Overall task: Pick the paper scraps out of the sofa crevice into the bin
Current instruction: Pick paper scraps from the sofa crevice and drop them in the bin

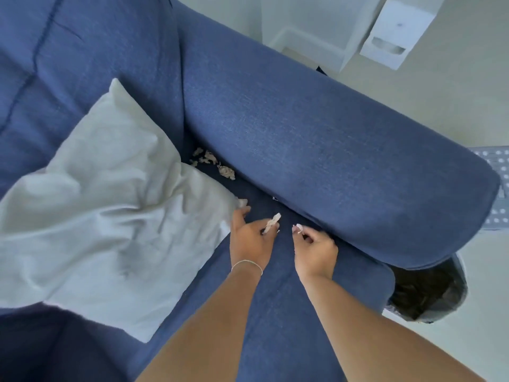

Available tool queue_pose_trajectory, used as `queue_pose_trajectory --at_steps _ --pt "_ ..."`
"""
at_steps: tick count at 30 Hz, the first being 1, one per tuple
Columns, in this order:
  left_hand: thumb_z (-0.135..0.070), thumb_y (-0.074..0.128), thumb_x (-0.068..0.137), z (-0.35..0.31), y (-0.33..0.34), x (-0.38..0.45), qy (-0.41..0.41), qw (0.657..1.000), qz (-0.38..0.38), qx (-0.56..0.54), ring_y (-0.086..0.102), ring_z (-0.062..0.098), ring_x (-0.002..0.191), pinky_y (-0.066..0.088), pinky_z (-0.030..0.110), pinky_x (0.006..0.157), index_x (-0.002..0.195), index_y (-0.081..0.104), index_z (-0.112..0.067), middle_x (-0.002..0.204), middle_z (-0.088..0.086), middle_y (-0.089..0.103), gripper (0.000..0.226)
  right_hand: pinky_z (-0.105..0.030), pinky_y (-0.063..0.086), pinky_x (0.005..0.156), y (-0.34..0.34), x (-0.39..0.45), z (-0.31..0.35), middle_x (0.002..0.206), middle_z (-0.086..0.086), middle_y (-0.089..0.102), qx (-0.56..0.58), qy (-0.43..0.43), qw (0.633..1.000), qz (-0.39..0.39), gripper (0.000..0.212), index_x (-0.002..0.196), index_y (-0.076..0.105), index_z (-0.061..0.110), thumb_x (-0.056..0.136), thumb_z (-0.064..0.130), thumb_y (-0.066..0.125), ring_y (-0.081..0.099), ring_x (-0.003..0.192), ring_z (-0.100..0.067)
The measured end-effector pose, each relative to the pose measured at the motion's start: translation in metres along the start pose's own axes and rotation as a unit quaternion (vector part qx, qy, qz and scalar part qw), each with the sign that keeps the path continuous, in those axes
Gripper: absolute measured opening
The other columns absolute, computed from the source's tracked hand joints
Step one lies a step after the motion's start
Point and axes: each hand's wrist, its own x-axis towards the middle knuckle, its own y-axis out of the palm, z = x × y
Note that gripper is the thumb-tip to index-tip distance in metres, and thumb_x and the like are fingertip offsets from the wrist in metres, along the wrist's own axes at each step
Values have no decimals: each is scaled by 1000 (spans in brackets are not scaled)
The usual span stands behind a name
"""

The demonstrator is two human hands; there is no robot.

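Note:
Several crumpled beige paper scraps point(211, 161) lie in the crevice between the blue seat cushion and the sofa's armrest point(316, 150), just past the pillow's corner. My left hand point(252, 238) hovers over the seat and pinches one small paper scrap point(272, 222) in its fingertips; its thumb touches the pillow's corner. My right hand point(315, 250) is beside it, close to the armrest, with its fingers loosely curled and nothing visible in them. The bin point(429, 295), lined with a black bag, stands on the floor below the armrest's front end, partly hidden by it.
A white pillow point(104, 205) covers the seat's left part and lies against the scraps' side of the crevice. A white box-like unit point(396, 31) stands on the pale floor beyond the armrest. A grey dotted mat point(495, 188) shows at the right edge.

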Motion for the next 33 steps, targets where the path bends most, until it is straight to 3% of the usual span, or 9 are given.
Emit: queue_pose_trajectory --at_steps 6,10,15,19,22,25,28,30,33 --pt "-31 78 84 -35 43 -93 13 993 66 -92 52 -4 113 46 12 87 75 66 -62 121 -26 40 35 -34 47 65 -98 -17 -77 71 -6 64 -51 47 995 -74 22 84 77 13 93 30 66 60 72 -28" --pt "-34 77 84 -68 93 -140 62 987 145 -40 52 -5 104 52 17 83 85 77 -35 114 -14 48 1 -32 45 65 -174 -8 -128 81 -10 71 -115 125 983 -66 31 89 75 14 98 35 54 62 75 -30" --pt "-41 69 84 -111 166 -160 98 975 201 8 58 7 84 52 24 74 88 75 -25 98 -14 52 18 -28 41 59 -237 44 -150 64 0 66 -127 107 983 -72 38 72 73 19 96 38 50 62 71 -29" --pt "-41 67 85 -136 216 -159 94 973 204 43 55 5 85 52 29 79 93 74 -23 99 -9 53 20 -39 52 90 -267 89 -153 105 -7 76 -156 85 984 22 53 107 76 17 90 56 43 65 108 -34" --pt "-46 60 87 -152 240 -152 94 966 215 109 56 12 92 53 33 80 100 71 -24 106 -6 55 28 -47 42 111 -282 109 -158 141 -13 60 -179 111 975 66 67 143 53 14 95 57 35 53 131 -35" --pt "-49 56 89 -169 252 -146 102 956 214 171 60 21 85 53 37 73 94 70 -23 101 -1 56 30 -49 49 101 -295 111 -169 121 -21 64 -159 106 980 55 54 117 64 11 97 47 28 59 113 -38" --pt "-53 57 87 -180 258 -136 109 946 216 213 61 25 84 51 37 71 83 64 -21 96 1 54 32 -47 52 85 -304 102 -184 91 -14 56 -149 119 980 54 30 76 46 24 97 39 30 58 91 -33" --pt "-56 60 83 -184 263 -128 100 945 225 215 61 24 100 51 39 83 106 68 -22 110 2 56 42 -44 51 80 -308 98 -191 87 -9 50 -157 124 978 52 25 76 41 27 97 35 32 54 86 -31" --pt "-60 67 78 -182 266 -123 69 939 261 213 48 24 128 43 41 103 147 41 -17 139 6 45 85 -44 50 83 -309 97 -197 92 -15 56 -161 139 976 50 27 85 48 23 97 37 28 57 91 -34"
